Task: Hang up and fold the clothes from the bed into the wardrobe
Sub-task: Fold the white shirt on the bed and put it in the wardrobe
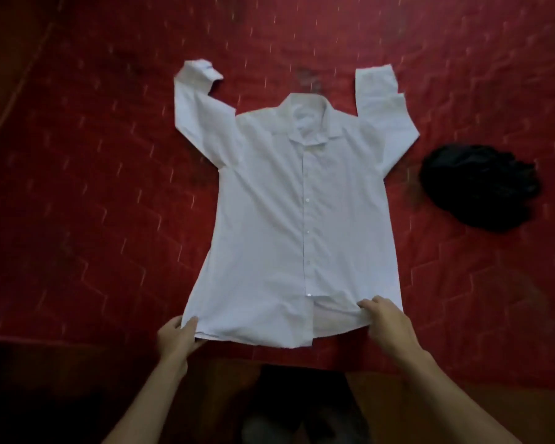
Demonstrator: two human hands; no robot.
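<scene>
Red quilted bedding covers the bed (77, 187) and fills nearly all we can see, its near edge running across the bottom of the view. Our left hand (177, 338) pinches the shirt (269, 219) at the near left corner of its hem, thumb on top of the cloth and fingers tucked beneath. Our right hand (386, 322) grips the hem toward its near right corner, fingers curled onto the fabric, and creases run from under them toward the middle. Between our hands the bottom of the front opening (313, 318) gapes a little, with one front edge lapped over the other. Beyond that, the white shirt lies flat and face up on the bed, buttoned along the placket (307, 219), with the hem near us and the collar (302, 120) at the far end. Both sleeves bend upward from the shoulders: the left sleeve (193, 100) ends in a cuff folded over to the right, and the right sleeve (382, 107) points straight away from us. Well apart from the shirt, on our right, a dark garment (481, 187) sits in a crumpled heap on the bedding. The picture is slightly blurred, so we cannot make out finer detail in the heap.
</scene>
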